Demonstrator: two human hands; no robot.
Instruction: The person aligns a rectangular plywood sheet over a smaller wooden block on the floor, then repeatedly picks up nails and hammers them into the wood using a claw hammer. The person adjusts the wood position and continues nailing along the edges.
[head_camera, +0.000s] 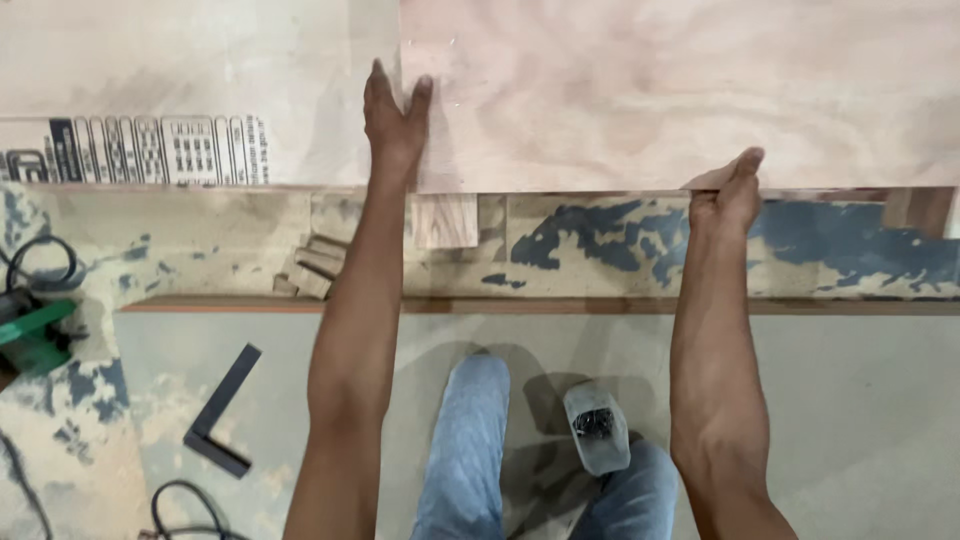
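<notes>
Left hand (397, 118): flat, fingers spread apart, palm pressed on the left edge of the plywood sheet (680, 90).
Right hand (728, 195): fingers curled together, clamped on the sheet's near edge, thumb on top.
Plywood sheet: pale, flat, long axis running left to right, extending past the right border.
Left neighbour: second board (200, 60), butted against the sheet's left edge.
Below near edge: small wood block (445, 221), scrap pieces (312, 268), sawdust-strewn floor (620, 250).
Open room: grey panel (850, 400) around the knees.
Outlying: black square (220, 412), green power tool (35, 335), left.
</notes>
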